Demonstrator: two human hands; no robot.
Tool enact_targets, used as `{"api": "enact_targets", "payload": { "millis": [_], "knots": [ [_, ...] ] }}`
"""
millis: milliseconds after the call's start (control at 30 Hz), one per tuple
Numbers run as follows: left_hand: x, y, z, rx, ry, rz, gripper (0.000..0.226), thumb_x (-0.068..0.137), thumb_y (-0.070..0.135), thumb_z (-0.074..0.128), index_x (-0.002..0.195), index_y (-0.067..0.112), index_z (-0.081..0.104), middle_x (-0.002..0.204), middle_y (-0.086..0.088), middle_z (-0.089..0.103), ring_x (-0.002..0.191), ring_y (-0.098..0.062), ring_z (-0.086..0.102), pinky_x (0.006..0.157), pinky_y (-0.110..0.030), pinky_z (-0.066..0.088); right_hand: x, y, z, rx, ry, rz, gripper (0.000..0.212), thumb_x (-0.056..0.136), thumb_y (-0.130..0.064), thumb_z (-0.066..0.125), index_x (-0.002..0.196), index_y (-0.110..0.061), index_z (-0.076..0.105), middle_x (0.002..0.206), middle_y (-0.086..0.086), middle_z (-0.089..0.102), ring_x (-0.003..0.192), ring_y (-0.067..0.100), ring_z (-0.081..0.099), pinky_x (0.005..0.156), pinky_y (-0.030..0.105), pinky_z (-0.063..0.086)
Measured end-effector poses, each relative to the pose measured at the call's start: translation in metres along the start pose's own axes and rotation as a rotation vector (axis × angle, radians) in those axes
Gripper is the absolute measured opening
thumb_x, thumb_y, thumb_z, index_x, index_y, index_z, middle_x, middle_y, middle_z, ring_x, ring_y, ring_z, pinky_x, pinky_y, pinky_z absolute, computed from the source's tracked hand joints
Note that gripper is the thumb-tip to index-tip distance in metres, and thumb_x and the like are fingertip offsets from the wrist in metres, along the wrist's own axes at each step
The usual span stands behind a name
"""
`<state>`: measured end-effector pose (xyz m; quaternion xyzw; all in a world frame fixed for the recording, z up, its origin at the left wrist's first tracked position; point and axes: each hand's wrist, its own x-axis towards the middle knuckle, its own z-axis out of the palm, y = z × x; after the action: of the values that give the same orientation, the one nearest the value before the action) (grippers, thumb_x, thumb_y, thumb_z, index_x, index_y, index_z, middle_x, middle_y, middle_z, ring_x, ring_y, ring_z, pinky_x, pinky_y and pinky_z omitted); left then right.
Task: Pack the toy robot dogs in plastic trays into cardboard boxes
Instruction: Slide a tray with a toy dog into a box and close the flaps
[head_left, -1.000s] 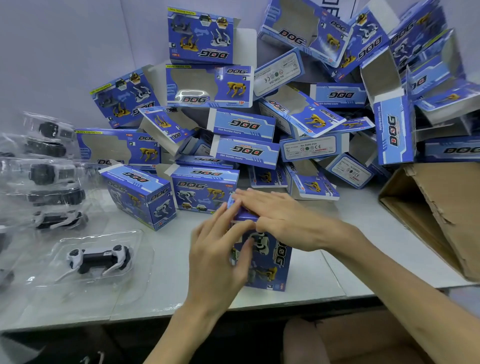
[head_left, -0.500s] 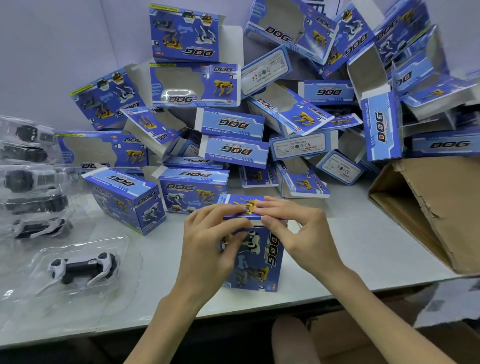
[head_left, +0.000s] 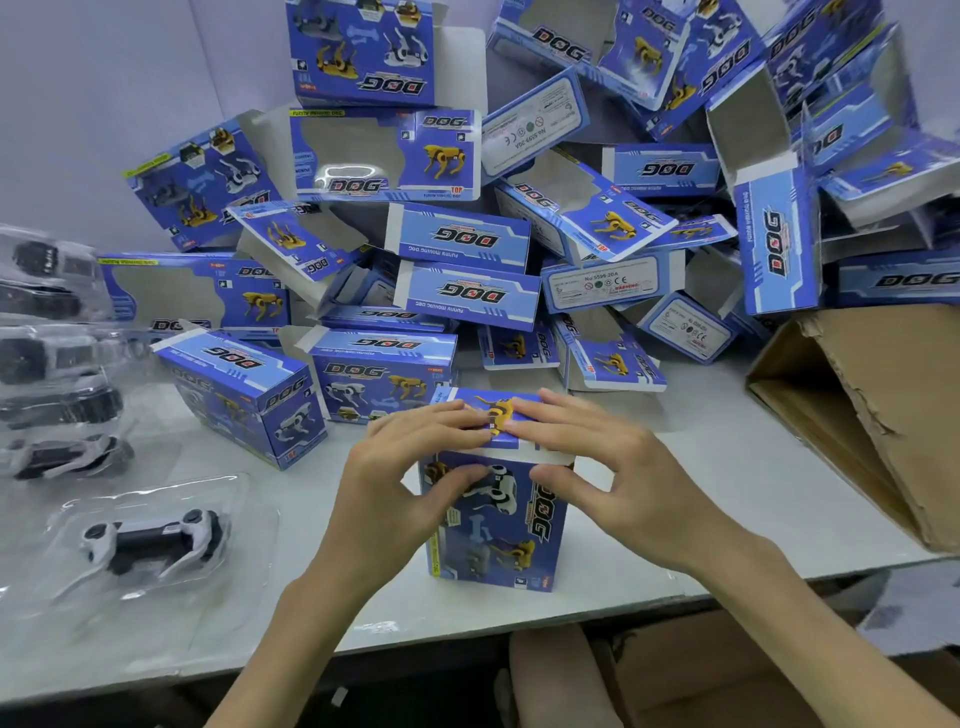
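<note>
Closing step: the top flap (head_left: 496, 415) of the upright box (head_left: 493, 525) is folded down, but a pale strip shows along its front edge, so it is judged not fully tucked.
Risk: uneven pressure could buckle the flap or leave the tuck tab outside the front wall. The box stands on its narrow end and could tip.
Fingers to box: the left hand (head_left: 395, 499) lays its fingers across the flap's left half, with the thumb on the front face. The right hand (head_left: 613, 478) mirrors it. Both pinch the box top, fingertips nearly meeting.
Contents: hidden.
Box location: on the table (head_left: 701, 493), near its front edge.
Left of box: a toy dog in a clear tray (head_left: 150, 535).
Behind box: a pile of open boxes (head_left: 467, 249).
Right of box: a brown carton (head_left: 872, 415) on its side.
</note>
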<state>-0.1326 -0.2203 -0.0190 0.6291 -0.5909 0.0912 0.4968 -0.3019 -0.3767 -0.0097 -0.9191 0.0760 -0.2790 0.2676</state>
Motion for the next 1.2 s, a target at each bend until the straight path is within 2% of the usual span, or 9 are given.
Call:
{"api": "enact_targets", "payload": {
  "millis": [133,233,333,400,567,800,900,1100,1200],
  "knots": [
    [-0.001,-0.003,0.002,0.032,0.017,0.049,0.025,0.083,0.015,0.077,0.108,0.016,0.076,0.119,0.008,0.07,0.12,-0.01,0.061,0.1,-0.04,0.051,0.004,-0.002,-0.006,0.231,0.0,0.095,0.034,0.097,-0.024,0.062,0.127,-0.04,0.065,0.131,-0.03,0.06,0.137,-0.004,0.042,0.109,0.018,0.039],
    [-0.003,-0.006,0.004,0.073,0.04,0.083,0.016,0.082,0.01,0.075,0.097,0.013,0.078,0.121,0.003,0.069,0.123,-0.016,0.06,0.102,-0.035,0.049,0.008,-0.006,-0.005,0.272,0.141,0.127,0.021,0.087,-0.017,0.076,0.102,-0.032,0.075,0.111,-0.023,0.072,0.121,-0.004,0.058,0.091,0.029,0.054],
    [-0.006,-0.007,0.009,0.164,0.013,0.126,0.011,0.081,0.008,0.079,0.085,0.018,0.079,0.127,0.0,0.065,0.128,-0.023,0.055,0.107,-0.027,0.041,0.009,-0.009,0.003,0.324,0.223,0.16,0.01,0.083,-0.012,0.078,0.084,-0.022,0.074,0.104,-0.015,0.076,0.118,-0.003,0.061,0.087,0.035,0.057],
    [-0.006,-0.007,0.011,0.129,0.034,0.095,0.008,0.083,0.011,0.077,0.09,0.015,0.077,0.126,0.001,0.066,0.128,-0.021,0.055,0.106,-0.029,0.043,0.011,-0.01,0.005,0.327,0.234,0.161,0.01,0.083,-0.012,0.078,0.081,-0.021,0.074,0.102,-0.014,0.076,0.117,-0.003,0.061,0.086,0.034,0.057],
    [-0.002,-0.006,0.013,0.104,0.041,0.076,0.025,0.083,0.012,0.074,0.108,0.013,0.074,0.126,0.002,0.067,0.127,-0.021,0.056,0.107,-0.033,0.044,0.015,-0.012,0.006,0.362,0.248,0.219,0.008,0.082,-0.011,0.078,0.077,-0.015,0.074,0.097,-0.014,0.077,0.113,-0.002,0.064,0.088,0.042,0.058],
    [0.006,-0.002,0.018,0.083,0.039,0.035,0.013,0.087,0.018,0.071,0.099,0.013,0.072,0.12,0.003,0.066,0.119,-0.021,0.057,0.099,-0.03,0.044,0.021,-0.011,0.007,0.404,0.31,0.268,0.009,0.082,-0.008,0.079,0.076,-0.014,0.075,0.091,-0.013,0.077,0.105,0.003,0.069,0.085,0.048,0.058],
    [0.008,-0.003,0.019,0.04,0.052,0.008,0.007,0.086,0.012,0.071,0.093,0.012,0.071,0.115,0.005,0.065,0.114,-0.02,0.059,0.095,-0.028,0.045,0.019,-0.011,0.012,0.355,0.352,0.187,0.006,0.081,-0.014,0.077,0.076,-0.015,0.074,0.092,-0.013,0.077,0.105,-0.001,0.068,0.086,0.039,0.059],
    [0.001,-0.006,0.011,-0.015,0.057,-0.055,0.005,0.084,0.008,0.071,0.088,0.011,0.071,0.11,0.004,0.068,0.11,-0.023,0.063,0.094,-0.031,0.048,-0.001,-0.002,0.018,0.158,0.181,-0.027,0.017,0.083,-0.021,0.075,0.1,-0.018,0.075,0.127,-0.01,0.068,0.132,0.002,0.052,0.107,0.028,0.045],
    [0.003,-0.006,0.008,-0.014,0.053,-0.031,0.007,0.082,0.008,0.073,0.087,0.013,0.072,0.107,0.007,0.071,0.112,-0.017,0.064,0.096,-0.032,0.049,0.0,0.001,0.021,0.118,0.191,-0.057,0.021,0.082,-0.015,0.078,0.102,-0.015,0.073,0.129,-0.009,0.067,0.134,0.007,0.051,0.107,0.031,0.046]
  ]
}}
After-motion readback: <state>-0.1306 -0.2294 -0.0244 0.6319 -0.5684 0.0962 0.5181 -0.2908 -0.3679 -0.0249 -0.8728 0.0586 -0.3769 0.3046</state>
